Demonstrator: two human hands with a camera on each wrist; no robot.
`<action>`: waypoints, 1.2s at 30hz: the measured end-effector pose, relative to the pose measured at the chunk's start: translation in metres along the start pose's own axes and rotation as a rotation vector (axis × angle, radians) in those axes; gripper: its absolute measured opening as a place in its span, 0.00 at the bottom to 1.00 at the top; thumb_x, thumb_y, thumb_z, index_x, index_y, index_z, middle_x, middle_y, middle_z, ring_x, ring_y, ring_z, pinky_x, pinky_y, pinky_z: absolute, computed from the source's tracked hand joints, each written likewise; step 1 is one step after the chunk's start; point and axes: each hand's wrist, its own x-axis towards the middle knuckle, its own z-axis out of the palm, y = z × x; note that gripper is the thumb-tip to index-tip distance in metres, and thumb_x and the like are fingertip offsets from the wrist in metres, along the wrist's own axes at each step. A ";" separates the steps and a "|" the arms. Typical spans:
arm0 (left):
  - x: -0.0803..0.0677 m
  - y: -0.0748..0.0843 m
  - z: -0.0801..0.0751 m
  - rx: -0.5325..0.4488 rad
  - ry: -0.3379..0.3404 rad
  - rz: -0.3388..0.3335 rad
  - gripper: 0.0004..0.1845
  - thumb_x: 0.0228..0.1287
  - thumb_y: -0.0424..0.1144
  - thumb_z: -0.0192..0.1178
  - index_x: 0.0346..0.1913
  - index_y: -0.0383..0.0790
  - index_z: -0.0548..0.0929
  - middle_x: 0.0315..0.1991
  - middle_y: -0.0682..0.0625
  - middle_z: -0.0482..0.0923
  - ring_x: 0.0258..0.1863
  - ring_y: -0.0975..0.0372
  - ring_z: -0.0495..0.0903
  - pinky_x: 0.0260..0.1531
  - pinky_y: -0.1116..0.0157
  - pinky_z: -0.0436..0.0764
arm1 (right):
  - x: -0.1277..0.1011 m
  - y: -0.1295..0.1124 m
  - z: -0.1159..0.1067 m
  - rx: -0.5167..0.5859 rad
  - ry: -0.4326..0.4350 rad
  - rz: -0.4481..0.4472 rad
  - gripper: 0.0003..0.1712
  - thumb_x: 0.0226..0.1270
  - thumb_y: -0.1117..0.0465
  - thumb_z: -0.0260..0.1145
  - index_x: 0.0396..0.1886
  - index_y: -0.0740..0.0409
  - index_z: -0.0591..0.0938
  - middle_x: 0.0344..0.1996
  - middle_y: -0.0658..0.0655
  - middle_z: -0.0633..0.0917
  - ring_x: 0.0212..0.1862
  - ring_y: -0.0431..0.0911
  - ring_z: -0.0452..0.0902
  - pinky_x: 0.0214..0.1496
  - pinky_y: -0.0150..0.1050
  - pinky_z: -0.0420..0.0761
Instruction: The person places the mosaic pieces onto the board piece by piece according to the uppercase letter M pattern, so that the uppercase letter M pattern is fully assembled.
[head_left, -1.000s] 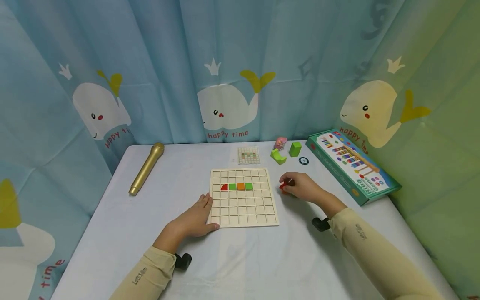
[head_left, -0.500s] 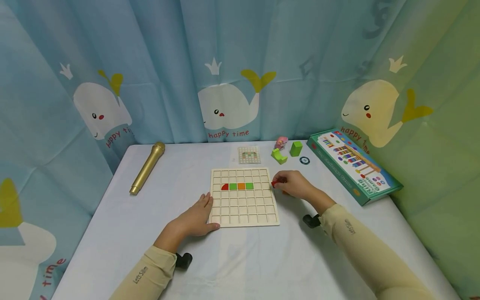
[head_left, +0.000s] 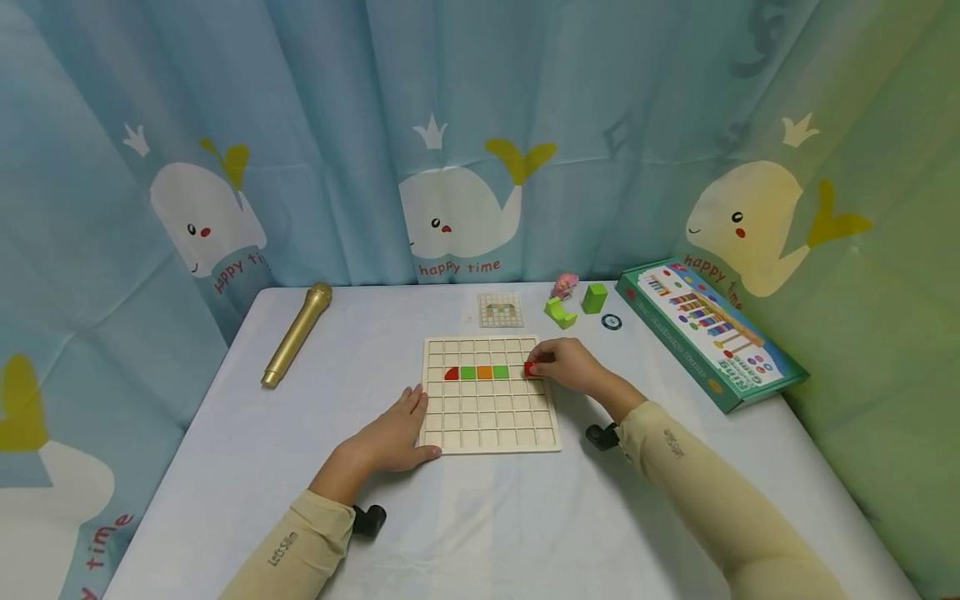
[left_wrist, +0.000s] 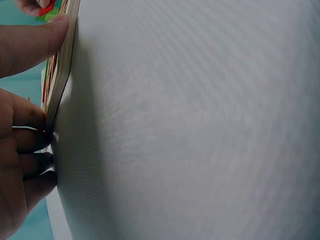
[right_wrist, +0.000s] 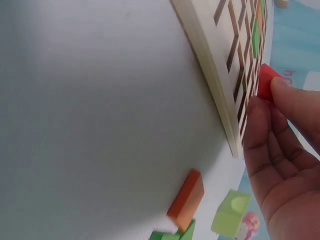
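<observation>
A wooden grid board (head_left: 491, 421) lies mid-table with a row of a red quarter-round, green, orange and green tiles (head_left: 476, 372). My right hand (head_left: 564, 367) pinches a small red block (head_left: 530, 368) over the board's right side, just past the last green tile; the right wrist view shows the red block (right_wrist: 266, 82) at my fingertips above the grid (right_wrist: 239, 65). My left hand (head_left: 395, 433) rests flat against the board's left front corner, thumb along its edge (left_wrist: 59, 75).
A gold microphone (head_left: 296, 335) lies at the left. Behind the board are a small pattern card (head_left: 500, 309), green blocks (head_left: 576, 306), a pink toy (head_left: 565, 285) and a round token (head_left: 611, 322). A green game box (head_left: 708, 331) sits right. An orange block (right_wrist: 186, 200) lies near my right hand.
My right hand has carried the red block leftward from the table beside the board to over the board's right columns. The left hand has stayed in place.
</observation>
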 end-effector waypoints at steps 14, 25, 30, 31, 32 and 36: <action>0.003 0.002 0.001 0.029 0.003 -0.005 0.52 0.68 0.57 0.63 0.77 0.25 0.51 0.80 0.35 0.43 0.79 0.46 0.43 0.74 0.53 0.55 | 0.012 -0.006 0.012 -0.013 -0.023 0.036 0.03 0.69 0.62 0.70 0.39 0.56 0.87 0.35 0.51 0.86 0.40 0.46 0.77 0.48 0.44 0.76; 0.004 0.001 0.002 0.034 0.002 -0.013 0.52 0.68 0.58 0.63 0.77 0.25 0.51 0.80 0.35 0.43 0.79 0.46 0.43 0.74 0.53 0.54 | 0.019 -0.008 0.016 -0.072 -0.051 0.034 0.04 0.69 0.61 0.70 0.39 0.55 0.88 0.35 0.49 0.86 0.39 0.45 0.78 0.47 0.44 0.78; 0.004 0.000 0.002 0.026 0.003 -0.011 0.51 0.68 0.57 0.63 0.77 0.25 0.52 0.80 0.35 0.43 0.79 0.46 0.43 0.74 0.53 0.55 | 0.021 -0.010 0.017 -0.092 -0.064 0.028 0.03 0.68 0.63 0.70 0.39 0.55 0.88 0.35 0.50 0.87 0.39 0.44 0.80 0.46 0.44 0.79; 0.004 0.000 0.003 0.026 0.003 -0.011 0.51 0.68 0.57 0.63 0.77 0.25 0.52 0.80 0.35 0.43 0.79 0.46 0.43 0.74 0.53 0.55 | 0.022 -0.010 0.018 -0.093 -0.065 0.027 0.03 0.68 0.63 0.70 0.39 0.56 0.88 0.35 0.50 0.87 0.39 0.44 0.80 0.46 0.44 0.79; 0.004 0.000 0.003 0.026 0.003 -0.013 0.52 0.68 0.57 0.63 0.77 0.25 0.51 0.80 0.35 0.43 0.79 0.46 0.43 0.74 0.53 0.55 | 0.022 -0.011 0.018 -0.093 -0.067 0.031 0.03 0.68 0.63 0.70 0.39 0.56 0.88 0.35 0.50 0.87 0.39 0.44 0.80 0.46 0.44 0.79; 0.003 -0.001 0.003 0.029 0.001 -0.021 0.52 0.68 0.58 0.63 0.78 0.25 0.51 0.80 0.36 0.43 0.79 0.46 0.43 0.74 0.53 0.55 | 0.023 -0.011 0.020 -0.098 -0.062 0.037 0.03 0.68 0.64 0.70 0.39 0.56 0.88 0.35 0.50 0.87 0.38 0.45 0.80 0.45 0.44 0.79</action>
